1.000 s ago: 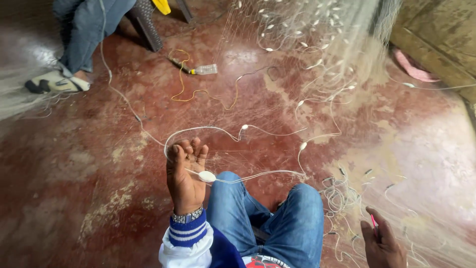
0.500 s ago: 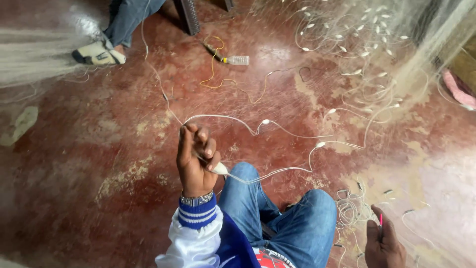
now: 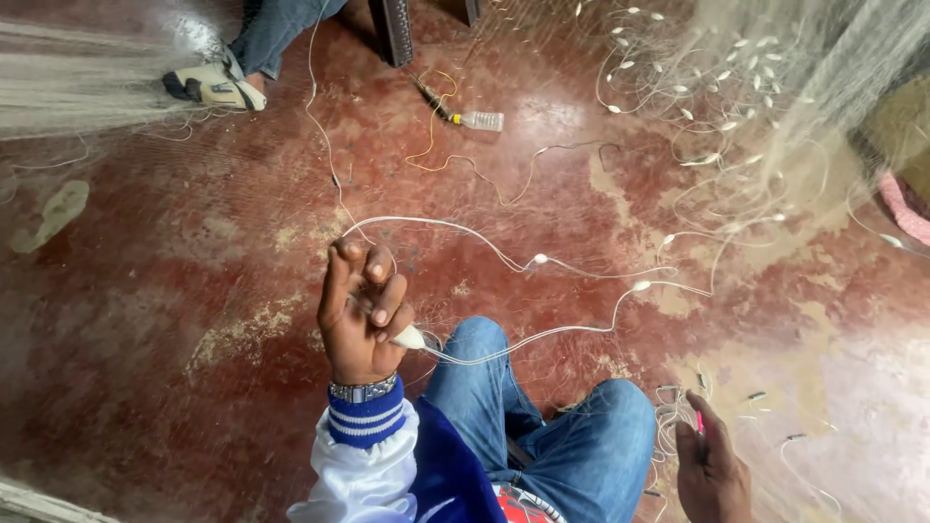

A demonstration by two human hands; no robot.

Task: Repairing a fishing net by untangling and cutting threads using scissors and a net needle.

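My left hand [image 3: 360,308] is raised above my knee, its fingers curled in around a thin white cord [image 3: 455,230] strung with small white oval floats; one float [image 3: 409,337] sticks out just below my little finger. From there the cord runs right across my blue-jeaned knees [image 3: 542,426] and loops out over the worn red concrete floor [image 3: 145,291]. My right hand [image 3: 712,470] sits low beside my right knee, pinching a small pink tool [image 3: 699,422] between its fingers, with a bunch of cord loops [image 3: 668,416] just beside it. A heap of pale fine-mesh fishing net [image 3: 775,87] with more floats lies at the upper right. Farther off lie a small clear plastic bottle [image 3: 480,120] and another person's foot in a white sandal [image 3: 213,87].
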